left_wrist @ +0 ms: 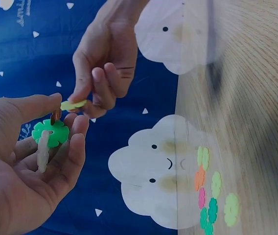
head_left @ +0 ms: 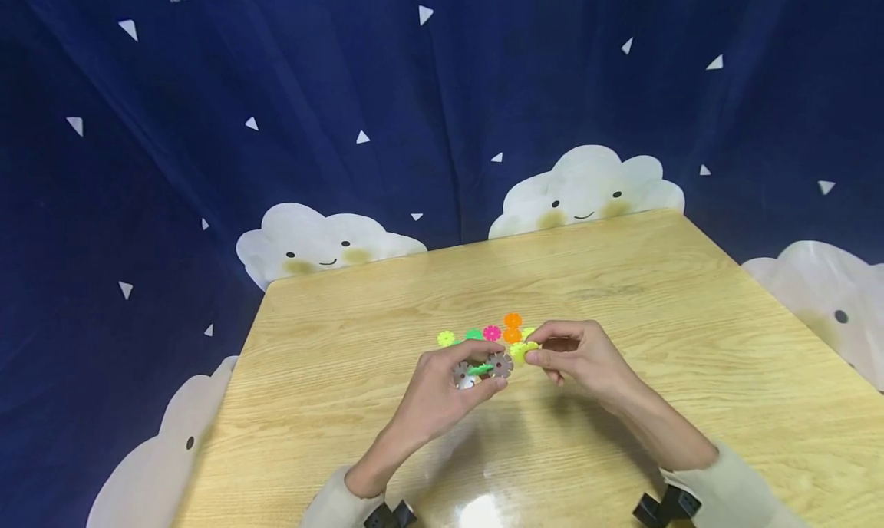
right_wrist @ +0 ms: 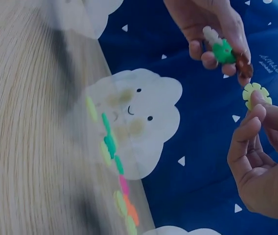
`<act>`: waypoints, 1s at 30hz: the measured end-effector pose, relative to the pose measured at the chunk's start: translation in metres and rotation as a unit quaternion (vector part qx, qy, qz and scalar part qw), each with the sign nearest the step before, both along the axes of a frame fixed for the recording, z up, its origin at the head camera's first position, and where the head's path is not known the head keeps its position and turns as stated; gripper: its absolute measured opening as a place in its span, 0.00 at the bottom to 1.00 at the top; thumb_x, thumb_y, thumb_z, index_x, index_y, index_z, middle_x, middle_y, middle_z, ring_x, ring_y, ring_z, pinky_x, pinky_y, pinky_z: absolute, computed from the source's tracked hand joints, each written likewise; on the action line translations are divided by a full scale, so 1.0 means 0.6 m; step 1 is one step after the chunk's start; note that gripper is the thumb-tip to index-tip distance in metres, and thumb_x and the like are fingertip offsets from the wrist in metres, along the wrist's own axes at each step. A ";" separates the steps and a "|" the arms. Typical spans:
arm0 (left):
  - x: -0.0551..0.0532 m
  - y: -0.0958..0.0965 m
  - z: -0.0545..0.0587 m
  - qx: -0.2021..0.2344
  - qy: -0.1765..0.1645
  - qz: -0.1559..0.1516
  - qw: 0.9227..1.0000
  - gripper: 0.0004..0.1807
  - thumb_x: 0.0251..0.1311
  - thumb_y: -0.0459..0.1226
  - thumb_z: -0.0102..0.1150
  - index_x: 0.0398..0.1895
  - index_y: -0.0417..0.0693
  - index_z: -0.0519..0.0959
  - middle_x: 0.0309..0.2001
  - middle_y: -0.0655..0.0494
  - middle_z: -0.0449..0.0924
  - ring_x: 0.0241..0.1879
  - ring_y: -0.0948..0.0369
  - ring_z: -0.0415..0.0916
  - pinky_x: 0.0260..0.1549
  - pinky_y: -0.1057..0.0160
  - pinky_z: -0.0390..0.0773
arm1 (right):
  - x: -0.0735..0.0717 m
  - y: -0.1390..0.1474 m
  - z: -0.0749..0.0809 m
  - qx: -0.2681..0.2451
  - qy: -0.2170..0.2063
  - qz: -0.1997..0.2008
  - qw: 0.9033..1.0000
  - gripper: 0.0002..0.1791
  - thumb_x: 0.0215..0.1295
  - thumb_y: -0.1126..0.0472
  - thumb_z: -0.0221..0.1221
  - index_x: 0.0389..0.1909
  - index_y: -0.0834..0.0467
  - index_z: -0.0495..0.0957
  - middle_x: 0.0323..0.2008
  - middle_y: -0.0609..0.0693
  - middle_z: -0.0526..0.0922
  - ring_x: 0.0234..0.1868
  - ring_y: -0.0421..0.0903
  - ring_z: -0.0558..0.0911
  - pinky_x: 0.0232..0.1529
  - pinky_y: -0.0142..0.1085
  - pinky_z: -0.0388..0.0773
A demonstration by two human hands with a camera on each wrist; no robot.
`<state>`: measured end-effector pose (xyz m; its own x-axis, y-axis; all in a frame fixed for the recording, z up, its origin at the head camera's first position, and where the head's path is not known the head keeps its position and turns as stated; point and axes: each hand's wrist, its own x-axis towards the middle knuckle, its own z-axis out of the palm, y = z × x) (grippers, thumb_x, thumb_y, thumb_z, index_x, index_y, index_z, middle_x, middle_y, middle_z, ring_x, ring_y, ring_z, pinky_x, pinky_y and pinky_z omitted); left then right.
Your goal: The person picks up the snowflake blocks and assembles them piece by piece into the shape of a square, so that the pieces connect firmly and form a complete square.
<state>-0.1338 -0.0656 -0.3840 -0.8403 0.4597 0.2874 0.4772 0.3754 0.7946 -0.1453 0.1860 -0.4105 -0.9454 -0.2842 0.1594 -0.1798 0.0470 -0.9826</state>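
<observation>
Left hand (head_left: 442, 390) raised, fingers (left_wrist: 73, 147) curled in a grip, right hand (head_left: 580, 359) pinching, fingertips nearly meeting

A small cluster of joined toy discs (head_left: 481, 368) sits at the middle of the head view, just below centre: a green notched disc (left_wrist: 51, 132) slotted between a pale disc (left_wrist: 42, 152) and a brown disc (head_left: 500, 364), held up off the table. Just right of it, a yellow-green flower-shaped disc (head_left: 522, 351) is held edge-on, very near the brown one.
</observation>
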 end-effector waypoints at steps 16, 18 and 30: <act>0.001 0.002 0.001 0.009 -0.001 0.000 1.000 0.19 0.61 0.43 0.75 0.56 0.57 0.87 0.48 0.60 0.89 0.41 0.64 0.85 0.36 0.67 0.84 | 0.011 -0.010 0.010 -0.021 0.044 0.009 0.999 0.05 0.65 0.70 0.68 0.39 0.66 0.82 0.25 0.48 0.82 0.18 0.39 0.74 0.17 0.33 0.74; 0.001 0.002 0.001 0.007 -0.002 0.002 1.000 0.19 0.61 0.43 0.75 0.56 0.57 0.87 0.48 0.60 0.89 0.41 0.66 0.84 0.35 0.67 0.84 | 0.011 -0.011 0.010 -0.023 0.047 0.006 0.999 0.05 0.65 0.70 0.68 0.39 0.65 0.82 0.26 0.47 0.82 0.18 0.39 0.74 0.17 0.34 0.74; 0.002 0.003 0.000 0.015 0.008 -0.003 1.000 0.20 0.60 0.43 0.75 0.55 0.55 0.87 0.43 0.64 0.90 0.41 0.67 0.85 0.35 0.67 0.82 | 0.019 -0.024 0.011 -0.038 0.050 -0.010 0.998 0.06 0.64 0.70 0.69 0.39 0.65 0.81 0.27 0.48 0.82 0.16 0.40 0.74 0.17 0.31 0.72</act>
<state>-0.1323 -0.0636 -0.3837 -0.8328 0.4557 0.3142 0.4919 0.3491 0.7976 -0.1339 0.1715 -0.4038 -0.9290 -0.2490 0.2737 -0.2770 -0.0223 -0.9606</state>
